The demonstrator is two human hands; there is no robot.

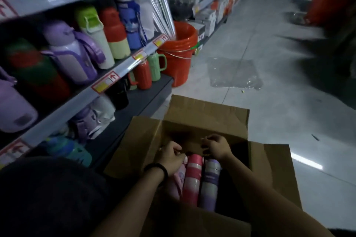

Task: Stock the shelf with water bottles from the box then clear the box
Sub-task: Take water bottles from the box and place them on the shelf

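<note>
— Well, is there any writing you can read?
— None. The price tags (105, 82) on the shelf (81, 98), at nine to eleven o'clock, are red-edged slips with a yellow patch and a red arrow. I count three on the middle rail, and their print is too blurred to read.
— And the box (208, 113)?
— Plain brown cardboard at six o'clock on the floor (279, 102), flaps folded open, just beside the foot of the shelf. No print shows on it.
— How many bottles are in it?
— Three show, lying side by side and touching, caps toward twelve o'clock. A pale pink bottle (178, 181) is at the left, a pink bottle (192, 177) with a white band is in the middle, and a lilac bottle (211, 181) with a darker purple band is at the right.
— The hands?
— Both are down in the box. The left hand (171, 157), with a black wristband (156, 169), lies on the cap end of the pale pink bottle with its fingers curled. I cannot tell whether it grips. The right hand (215, 147) is over the cap ends of the other two, fingers curled and nails dark. I cannot tell whether it holds anything.
— Anything else?
— One red mug (143, 75) and one green mug (156, 65) stand together on the lower shelf at eleven o'clock. A red bucket (179, 52) stands at twelve o'clock. A clear plastic sheet (234, 73) lies flat on the floor at one o'clock.
</note>
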